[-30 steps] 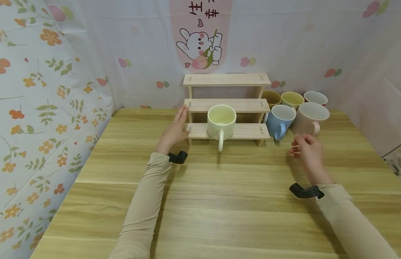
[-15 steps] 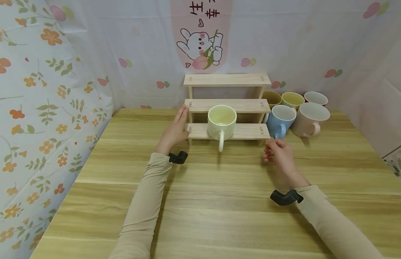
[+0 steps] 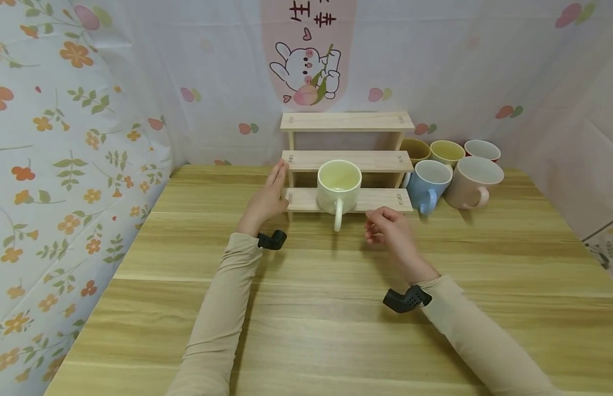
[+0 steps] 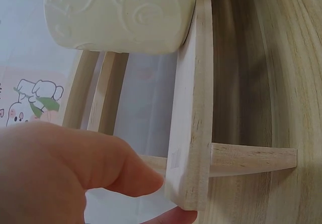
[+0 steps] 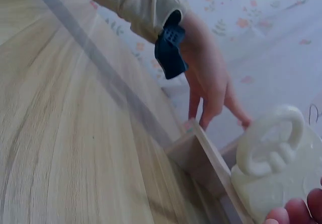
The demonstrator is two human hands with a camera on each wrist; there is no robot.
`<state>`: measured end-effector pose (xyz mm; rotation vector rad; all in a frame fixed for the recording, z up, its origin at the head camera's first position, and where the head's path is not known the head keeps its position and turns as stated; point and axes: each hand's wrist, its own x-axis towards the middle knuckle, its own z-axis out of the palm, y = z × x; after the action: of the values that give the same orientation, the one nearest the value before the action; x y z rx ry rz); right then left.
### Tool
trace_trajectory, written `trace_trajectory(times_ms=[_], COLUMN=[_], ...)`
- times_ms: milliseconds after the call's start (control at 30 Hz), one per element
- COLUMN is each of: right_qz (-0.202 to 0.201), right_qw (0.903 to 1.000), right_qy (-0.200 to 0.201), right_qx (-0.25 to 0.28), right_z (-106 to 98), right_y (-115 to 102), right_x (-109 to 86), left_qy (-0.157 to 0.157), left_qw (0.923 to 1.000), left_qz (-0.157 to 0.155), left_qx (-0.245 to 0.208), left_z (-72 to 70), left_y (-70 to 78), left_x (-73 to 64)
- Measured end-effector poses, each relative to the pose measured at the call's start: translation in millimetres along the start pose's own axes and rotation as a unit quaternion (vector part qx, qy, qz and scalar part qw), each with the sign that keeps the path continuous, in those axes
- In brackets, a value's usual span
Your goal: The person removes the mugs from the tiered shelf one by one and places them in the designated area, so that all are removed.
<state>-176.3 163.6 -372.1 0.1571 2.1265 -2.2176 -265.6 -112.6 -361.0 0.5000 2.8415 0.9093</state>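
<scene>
A pale yellow-green mug (image 3: 338, 190) stands on the lowest step of a three-tier wooden shelf (image 3: 385, 199), its handle towards me. My left hand (image 3: 266, 203) rests against the shelf's left end with fingers stretched out. In the left wrist view, the thumb (image 4: 136, 176) lies at the corner of the lowest board and another fingertip shows below it. My right hand (image 3: 395, 236) hovers before the right part of the lowest step, right of the mug's handle, fingers loosely bent and holding nothing. Its fingertips (image 5: 299, 213) show near the mug (image 5: 274, 153) in the right wrist view.
Right of the shelf, several mugs stand together: a blue one (image 3: 429, 184), a pinkish one (image 3: 469, 190), and yellow, brown and white-lined ones behind. A patterned cloth (image 3: 217, 66) hangs behind the wooden table (image 3: 306, 308).
My right hand has moved left, from in front of the pinkish mug to near the pale mug's handle. The left hand, the shelf and the mugs have stayed in place.
</scene>
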Motion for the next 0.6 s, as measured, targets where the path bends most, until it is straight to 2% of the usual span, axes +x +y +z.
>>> trace_trajectory(times_ms=[300,600], right_qz=[-0.016,-0.016], right_qw=[0.9971,0.9887], right_qy=[-0.074,-0.144], right_qx=[0.0,-0.04], right_z=[19.5,34.6], right_y=[2.7,1.4], right_x=[1.3,-0.5], left_qy=[0.003,0.001], left_qw=[0.9999,0.9999], left_qz=[0.01,0.01], left_qx=[-0.009,-0.012], left_z=[-0.2,0.2], left_y=[-0.7,-2.5], left_x=[1.5,1.0])
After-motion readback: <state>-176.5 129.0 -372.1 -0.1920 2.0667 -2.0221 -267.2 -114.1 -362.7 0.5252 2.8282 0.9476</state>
